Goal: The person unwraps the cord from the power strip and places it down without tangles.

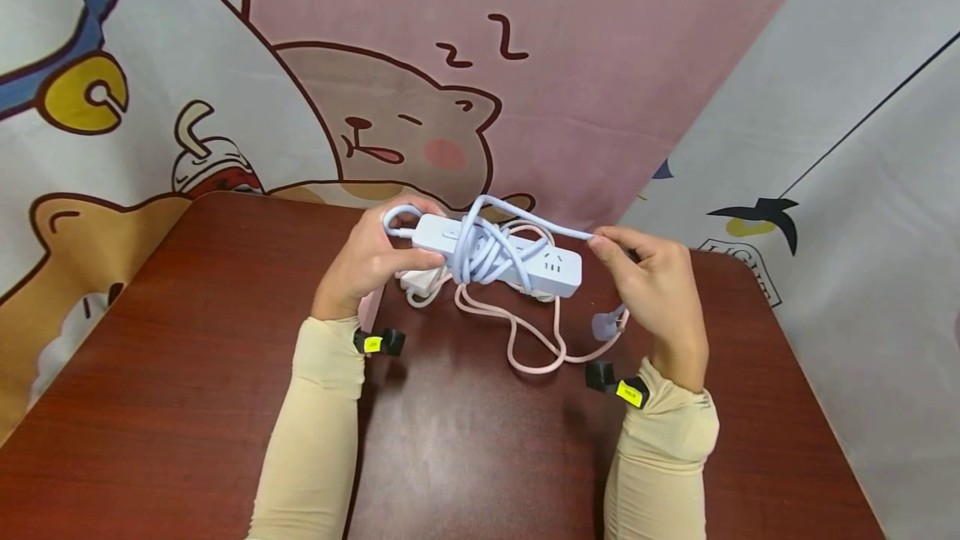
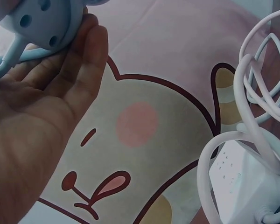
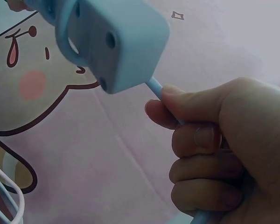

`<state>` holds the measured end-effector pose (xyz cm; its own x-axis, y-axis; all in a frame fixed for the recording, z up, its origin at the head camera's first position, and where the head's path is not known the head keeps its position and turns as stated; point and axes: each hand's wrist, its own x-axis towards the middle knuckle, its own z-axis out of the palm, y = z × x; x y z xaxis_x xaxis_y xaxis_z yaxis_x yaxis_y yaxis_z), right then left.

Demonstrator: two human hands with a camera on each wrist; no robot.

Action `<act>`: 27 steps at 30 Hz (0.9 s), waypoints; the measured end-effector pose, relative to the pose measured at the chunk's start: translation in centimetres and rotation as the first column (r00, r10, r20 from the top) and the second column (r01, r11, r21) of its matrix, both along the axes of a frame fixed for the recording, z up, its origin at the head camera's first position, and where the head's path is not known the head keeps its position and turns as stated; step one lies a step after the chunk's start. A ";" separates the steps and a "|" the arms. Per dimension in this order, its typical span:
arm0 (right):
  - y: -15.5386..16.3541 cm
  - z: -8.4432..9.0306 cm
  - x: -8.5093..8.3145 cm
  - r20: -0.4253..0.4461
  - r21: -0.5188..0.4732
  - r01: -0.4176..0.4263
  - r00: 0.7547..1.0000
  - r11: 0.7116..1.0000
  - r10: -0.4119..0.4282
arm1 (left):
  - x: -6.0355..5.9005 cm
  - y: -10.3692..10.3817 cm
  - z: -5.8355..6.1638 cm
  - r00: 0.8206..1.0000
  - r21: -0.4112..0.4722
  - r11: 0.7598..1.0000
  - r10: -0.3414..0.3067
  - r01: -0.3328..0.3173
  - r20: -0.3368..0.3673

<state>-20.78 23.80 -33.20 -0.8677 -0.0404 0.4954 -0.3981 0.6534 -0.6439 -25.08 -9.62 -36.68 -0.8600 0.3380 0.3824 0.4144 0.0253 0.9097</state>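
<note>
The brown bench (image 1: 187,373) carries a white power strip (image 1: 420,280) with pink cord at 12 o'clock. Above it, the pale blue power strip (image 1: 558,267) looks light and rigid, best held by its body; the left hand (image 1: 367,261) clasps its 9 o'clock end. The right hand (image 1: 652,282) pinches its soft cord (image 1: 555,229) (slippery-looking). No readable writing shows.

Dark red-brown table (image 1: 187,373); white power strip (image 1: 420,280), pink cable (image 1: 525,340), seemingly lying on it.

Even, bright light with glare on the table (image 1: 465,440); wrist views seem soft; head view's edges bend.
</note>
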 end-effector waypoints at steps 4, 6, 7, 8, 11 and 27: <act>-0.1 0.3 0.3 -0.013 -0.007 0.014 1.000 1.000 -0.014 | 0.0 0.0 -0.1 1.000 0.002 1.000 0.004 -0.004 0.002; -0.2 0.5 0.5 -0.041 -0.012 0.014 0.999 1.000 -0.015 | 0.0 0.0 -0.1 1.000 0.006 1.000 0.007 -0.007 0.001; -0.2 0.6 0.6 -0.057 -0.019 0.011 0.998 1.000 -0.012 | 0.0 0.0 -0.1 1.000 0.005 1.000 0.010 -0.010 -0.001; -0.3 0.8 0.7 -0.078 -0.026 0.005 0.997 1.000 -0.007 | 0.0 0.0 -0.1 1.000 0.002 1.000 0.013 -0.013 -0.006; -0.4 1.1 1.0 -0.157 -0.041 -0.020 0.987 0.999 0.013 | -0.1 0.0 -0.1 1.000 -0.001 1.000 0.022 -0.022 -0.021; -1.1 1.7 1.8 -0.348 -0.120 -0.079 0.937 0.990 0.033 | -0.3 -0.5 -0.3 0.996 0.049 0.995 0.087 -0.087 -0.012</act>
